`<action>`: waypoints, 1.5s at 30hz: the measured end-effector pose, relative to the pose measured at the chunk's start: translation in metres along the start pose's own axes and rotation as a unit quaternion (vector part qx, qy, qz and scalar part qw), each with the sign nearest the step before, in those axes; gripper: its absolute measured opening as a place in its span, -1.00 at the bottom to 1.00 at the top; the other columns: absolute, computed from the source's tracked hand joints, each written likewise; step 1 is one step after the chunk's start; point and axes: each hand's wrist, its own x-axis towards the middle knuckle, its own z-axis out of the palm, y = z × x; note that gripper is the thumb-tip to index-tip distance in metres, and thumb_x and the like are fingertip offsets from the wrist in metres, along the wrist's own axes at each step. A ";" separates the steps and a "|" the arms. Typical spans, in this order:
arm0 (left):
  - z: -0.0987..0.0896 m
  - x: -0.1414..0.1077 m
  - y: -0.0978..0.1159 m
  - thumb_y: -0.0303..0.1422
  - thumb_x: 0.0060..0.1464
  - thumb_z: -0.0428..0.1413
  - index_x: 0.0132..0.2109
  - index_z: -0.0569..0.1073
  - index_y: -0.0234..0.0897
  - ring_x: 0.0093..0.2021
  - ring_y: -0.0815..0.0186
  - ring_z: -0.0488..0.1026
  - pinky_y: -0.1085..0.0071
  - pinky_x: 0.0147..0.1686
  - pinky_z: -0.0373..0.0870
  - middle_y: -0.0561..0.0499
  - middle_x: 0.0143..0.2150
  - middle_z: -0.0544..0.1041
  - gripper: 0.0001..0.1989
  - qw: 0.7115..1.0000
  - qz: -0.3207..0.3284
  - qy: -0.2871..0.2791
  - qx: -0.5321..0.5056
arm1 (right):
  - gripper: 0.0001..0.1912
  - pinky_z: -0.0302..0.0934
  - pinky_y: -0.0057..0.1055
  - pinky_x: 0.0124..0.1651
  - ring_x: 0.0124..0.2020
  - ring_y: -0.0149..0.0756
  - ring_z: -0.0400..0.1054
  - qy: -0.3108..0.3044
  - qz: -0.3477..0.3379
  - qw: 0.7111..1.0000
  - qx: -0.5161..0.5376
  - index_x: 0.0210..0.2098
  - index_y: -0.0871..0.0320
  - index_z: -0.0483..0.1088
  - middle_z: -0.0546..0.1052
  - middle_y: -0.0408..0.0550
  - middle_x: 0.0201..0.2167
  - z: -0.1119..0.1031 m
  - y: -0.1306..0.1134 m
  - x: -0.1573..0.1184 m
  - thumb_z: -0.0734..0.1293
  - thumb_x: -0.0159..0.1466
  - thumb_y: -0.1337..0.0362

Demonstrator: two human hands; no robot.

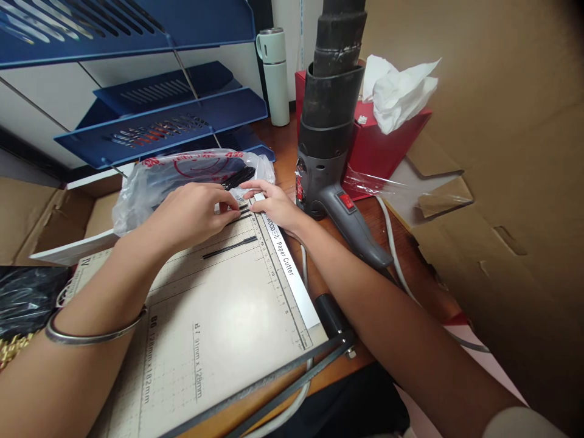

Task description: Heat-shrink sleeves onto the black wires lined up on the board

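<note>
My left hand (194, 210) is over the far part of a paper cutter (228, 316), its thumb and fingertips pinched at the end of a thin black strip (245, 210). Beside it, my right hand (276, 207) reaches across the cutter's white ruler edge, touching its far end, with the fingers stretched and apart. Another thin black strip (229, 247) lies on the cutter board, nearer to me. Just beyond my hands, a bundle of black strips (238, 177) pokes out of a clear plastic bag (182, 167) with red print.
A grey heat gun (326, 170) stands upright to the right, its cable behind it. Behind are a red tissue box (387, 143), a pale green flask (277, 82) and blue trays (168, 125). Large cardboard (493, 152) walls the right side. The cutter's arm (292, 377) lies along the near edge.
</note>
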 end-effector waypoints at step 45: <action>-0.010 -0.003 0.001 -0.15 0.19 0.10 -0.14 0.70 -0.27 -0.22 0.18 0.51 0.31 -0.16 0.29 -0.10 -0.14 0.70 -0.64 0.996 -0.004 -0.003 -0.087 | -0.38 0.40 -0.27 -0.02 -0.20 -0.25 0.37 -0.004 0.031 0.999 0.028 -0.07 0.09 0.47 0.49 -0.09 -0.14 0.000 -0.007 -0.003 0.33 -0.18 0.43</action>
